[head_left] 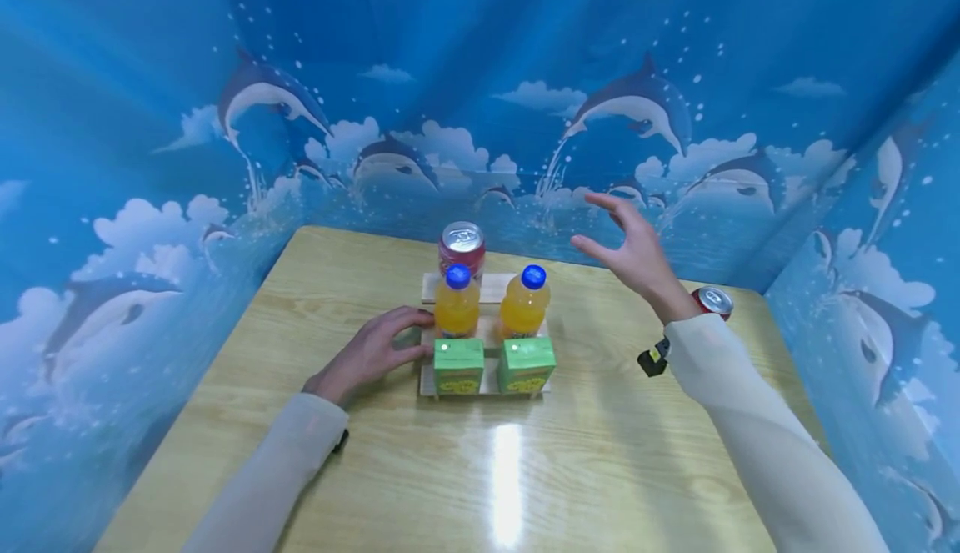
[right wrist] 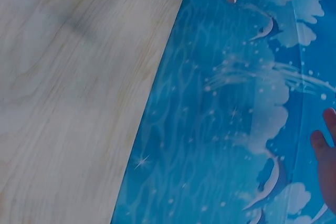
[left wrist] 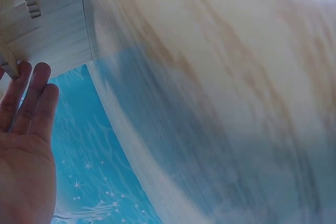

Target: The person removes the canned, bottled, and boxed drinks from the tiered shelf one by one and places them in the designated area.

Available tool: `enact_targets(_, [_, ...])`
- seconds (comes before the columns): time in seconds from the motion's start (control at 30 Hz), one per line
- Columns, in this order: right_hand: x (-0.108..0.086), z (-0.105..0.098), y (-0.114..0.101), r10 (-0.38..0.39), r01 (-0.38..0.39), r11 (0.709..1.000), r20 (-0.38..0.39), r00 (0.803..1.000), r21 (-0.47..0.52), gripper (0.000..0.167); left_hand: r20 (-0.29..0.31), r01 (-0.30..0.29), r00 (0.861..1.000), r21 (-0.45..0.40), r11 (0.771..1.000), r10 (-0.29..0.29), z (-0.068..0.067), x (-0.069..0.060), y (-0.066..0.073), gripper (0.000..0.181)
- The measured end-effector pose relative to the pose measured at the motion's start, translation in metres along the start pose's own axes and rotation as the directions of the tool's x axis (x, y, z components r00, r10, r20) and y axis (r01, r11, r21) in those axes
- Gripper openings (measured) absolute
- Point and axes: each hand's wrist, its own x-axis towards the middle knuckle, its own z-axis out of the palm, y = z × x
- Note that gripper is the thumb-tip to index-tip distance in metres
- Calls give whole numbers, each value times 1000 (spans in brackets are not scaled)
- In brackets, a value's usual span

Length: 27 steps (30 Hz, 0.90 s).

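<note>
The wood-grain table bears a stepped wooden rack and a red can.

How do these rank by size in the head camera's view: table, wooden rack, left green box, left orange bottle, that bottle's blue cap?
1. Table
2. Wooden rack, partly covered
3. Left green box and left orange bottle: too alike to rank
4. Blue cap
</note>
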Motion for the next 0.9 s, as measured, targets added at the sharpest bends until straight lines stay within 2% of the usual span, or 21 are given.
enact_targets(0.3, [13, 16, -17, -77, 76, 996, 23, 997, 35, 69, 8, 21, 1000, 0, 1000, -21, 1, 0, -2, 53])
enact_targets(0.5, [20, 27, -27, -84, 80, 994, 48, 995, 77, 69, 1, -5, 1000, 9, 1000, 5, 1, 0, -3, 53])
enact_targets(0.7, [26, 40, -37, -109, 98, 983, 64, 992, 157, 68, 9, 22, 1000, 5, 1000, -22, 1, -1, -3, 52])
enact_targets(0.9, [31, 51, -45, -114, 87, 976, 132, 985, 199, 69, 3, 10, 1000, 3, 1000, -10, 1, 0, -2, 52])
